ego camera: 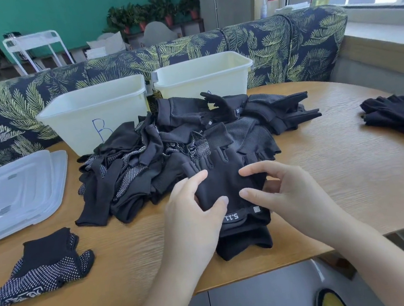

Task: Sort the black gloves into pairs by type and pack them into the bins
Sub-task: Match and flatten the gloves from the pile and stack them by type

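So both hands are on the fingerless glove [227, 187] w/ the "5.11" wrist strap, lying at the near table [348, 175] edge atop another black glove: left hand [193, 218] pinches its left side btwn thumb & fingers, right hand [282, 194] holds the right side w/ thumb & curled fingertips. Right behind it sits the big glove pile [171, 151], & beyond that bin B [97, 111] and a 2nd bin [202, 75] side by side. Dotted glove pair [44, 271] lies near-left, lids [18, 192] far left, small glove stack [396, 115] far right.
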Action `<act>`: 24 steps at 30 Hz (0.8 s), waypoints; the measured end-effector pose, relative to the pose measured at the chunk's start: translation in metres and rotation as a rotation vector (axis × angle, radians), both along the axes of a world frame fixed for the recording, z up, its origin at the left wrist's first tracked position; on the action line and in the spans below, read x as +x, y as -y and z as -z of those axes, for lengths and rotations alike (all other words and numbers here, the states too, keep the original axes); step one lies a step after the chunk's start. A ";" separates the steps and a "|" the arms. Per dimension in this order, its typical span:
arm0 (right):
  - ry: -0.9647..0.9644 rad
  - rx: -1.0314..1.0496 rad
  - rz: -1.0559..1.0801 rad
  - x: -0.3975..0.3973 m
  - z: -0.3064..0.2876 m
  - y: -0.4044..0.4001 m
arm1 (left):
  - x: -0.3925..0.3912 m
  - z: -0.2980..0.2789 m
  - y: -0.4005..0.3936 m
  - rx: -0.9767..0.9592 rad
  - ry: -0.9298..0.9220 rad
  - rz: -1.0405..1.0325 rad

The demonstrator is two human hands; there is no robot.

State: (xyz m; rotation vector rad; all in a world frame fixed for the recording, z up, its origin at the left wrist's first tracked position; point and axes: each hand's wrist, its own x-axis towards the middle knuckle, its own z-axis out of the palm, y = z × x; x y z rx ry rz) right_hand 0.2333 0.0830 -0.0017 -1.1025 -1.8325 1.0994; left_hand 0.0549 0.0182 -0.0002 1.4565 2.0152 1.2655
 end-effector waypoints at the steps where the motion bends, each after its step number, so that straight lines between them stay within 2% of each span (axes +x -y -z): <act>1: 0.023 0.010 0.003 0.001 0.000 0.001 | 0.002 -0.001 0.003 -0.001 -0.027 -0.003; 6: 0.150 0.078 0.030 0.005 -0.004 0.009 | 0.008 0.000 0.013 -0.048 -0.132 -0.009; 11: 0.384 0.185 0.070 0.005 0.006 0.008 | 0.008 0.007 0.015 -0.136 -0.237 0.010; 18: 0.566 0.169 0.104 0.009 0.012 0.005 | 0.001 0.013 0.016 -0.227 -0.334 0.029; 20: 0.558 0.203 0.136 0.008 0.011 0.006 | 0.001 0.014 0.016 -0.192 -0.347 0.030; 24: 0.422 0.232 0.187 0.008 0.007 0.004 | 0.001 0.013 0.017 -0.103 -0.368 0.032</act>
